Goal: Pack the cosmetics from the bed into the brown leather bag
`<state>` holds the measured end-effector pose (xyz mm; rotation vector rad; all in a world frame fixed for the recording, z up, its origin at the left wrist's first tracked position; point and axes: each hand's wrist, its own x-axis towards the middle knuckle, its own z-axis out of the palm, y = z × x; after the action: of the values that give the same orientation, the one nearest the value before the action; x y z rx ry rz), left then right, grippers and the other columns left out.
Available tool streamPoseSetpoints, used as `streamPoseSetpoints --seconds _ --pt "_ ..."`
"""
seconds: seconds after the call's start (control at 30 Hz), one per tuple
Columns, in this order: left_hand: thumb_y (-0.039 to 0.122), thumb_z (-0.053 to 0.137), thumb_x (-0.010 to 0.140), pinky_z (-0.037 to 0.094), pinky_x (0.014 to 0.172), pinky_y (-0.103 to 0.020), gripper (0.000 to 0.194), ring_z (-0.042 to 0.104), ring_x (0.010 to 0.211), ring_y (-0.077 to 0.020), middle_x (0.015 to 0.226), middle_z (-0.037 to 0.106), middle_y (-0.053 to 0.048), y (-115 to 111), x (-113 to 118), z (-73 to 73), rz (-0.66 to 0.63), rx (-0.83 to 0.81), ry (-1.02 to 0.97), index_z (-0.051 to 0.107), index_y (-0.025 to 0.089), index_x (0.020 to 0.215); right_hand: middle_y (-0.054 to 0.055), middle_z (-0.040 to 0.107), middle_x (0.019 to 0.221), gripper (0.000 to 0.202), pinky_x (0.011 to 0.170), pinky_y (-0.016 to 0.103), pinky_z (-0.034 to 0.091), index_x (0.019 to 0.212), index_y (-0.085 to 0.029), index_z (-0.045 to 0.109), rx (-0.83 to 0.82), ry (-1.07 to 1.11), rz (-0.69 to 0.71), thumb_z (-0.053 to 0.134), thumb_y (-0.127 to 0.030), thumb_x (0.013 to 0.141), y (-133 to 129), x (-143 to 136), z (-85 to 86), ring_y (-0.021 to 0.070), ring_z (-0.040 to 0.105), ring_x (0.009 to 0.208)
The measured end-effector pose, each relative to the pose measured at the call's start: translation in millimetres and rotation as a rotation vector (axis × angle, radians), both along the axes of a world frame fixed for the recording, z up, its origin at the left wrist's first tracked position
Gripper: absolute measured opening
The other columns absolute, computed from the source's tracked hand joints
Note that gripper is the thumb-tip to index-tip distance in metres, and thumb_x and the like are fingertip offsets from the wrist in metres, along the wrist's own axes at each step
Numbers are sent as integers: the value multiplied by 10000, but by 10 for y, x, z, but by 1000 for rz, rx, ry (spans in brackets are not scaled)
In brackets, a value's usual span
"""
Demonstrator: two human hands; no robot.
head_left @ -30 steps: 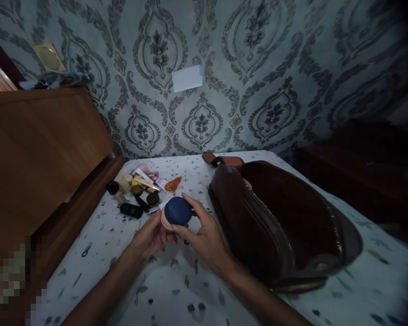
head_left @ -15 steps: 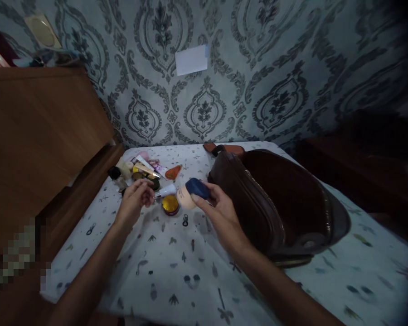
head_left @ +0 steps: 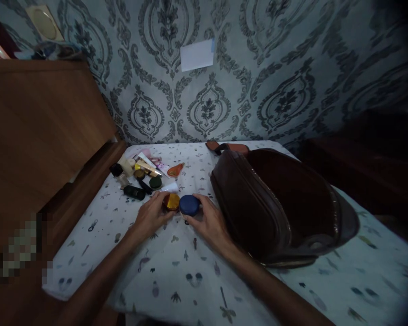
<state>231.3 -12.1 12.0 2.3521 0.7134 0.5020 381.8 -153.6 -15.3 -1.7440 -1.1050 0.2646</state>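
Between the thumb and fingers of my left hand [head_left: 153, 213] is a round jar with a gold lid [head_left: 172, 201], resting on the patterned white sheet [head_left: 177, 271]. My right hand [head_left: 209, 222] grips a container with a round dark blue lid [head_left: 189, 205], upright right beside the gold-lidded jar. A white tube [head_left: 170, 187] lies just behind the jar. Farther back and left are a dark green round container [head_left: 155, 182], a black oblong item [head_left: 134, 192] and several tubes and bottles.
A large open brown bag [head_left: 251, 213] fills the right side of the sheet. An orange leaf-shaped item [head_left: 175, 170] lies behind the hands. Wooden furniture [head_left: 44, 131] borders the left. A patterned wall with a white card [head_left: 197, 55] rises behind.
My right hand has turned the blue-lidded container upright and lowered it beside the jar. My left hand has moved right and closed around the gold-lidded jar.
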Motion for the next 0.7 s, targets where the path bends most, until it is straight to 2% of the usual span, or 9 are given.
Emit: streamPoseSetpoints --seconds 0.27,0.4,0.53,0.7 --pt "260 671 805 471 1015 -434 573 576 1219 -291 1325 614 -116 -14 33 -136 18 99 48 519 188 1352 111 662 1200 527 958 433 512 1249 -193 546 -18 -23 36 684 -273 747 13 41 -150 279 634 1116" --pt "235 679 800 490 1017 -419 545 586 1218 -268 1328 619 -94 -35 62 -145 21 133 31 541 216 1328 124 650 1219 537 985 459 493 1278 -188 542 -57 -151 20 668 -280 764 76 70 -165 298 612 1149" --pt "203 673 775 496 1025 -452 555 586 1213 -280 1317 620 -100 -29 71 -191 34 135 11 544 208 1315 124 654 1220 479 981 449 469 1247 -191 588 -177 -371 56 661 -240 775 190 23 4 308 595 1160" --pt "132 644 721 484 1052 -473 692 561 1253 -289 1356 592 -117 1 48 -347 21 130 -27 460 194 1386 120 676 1185 430 1036 469 407 1236 -192 623 -444 -520 153 657 -174 807 367 -149 324 309 598 1147"
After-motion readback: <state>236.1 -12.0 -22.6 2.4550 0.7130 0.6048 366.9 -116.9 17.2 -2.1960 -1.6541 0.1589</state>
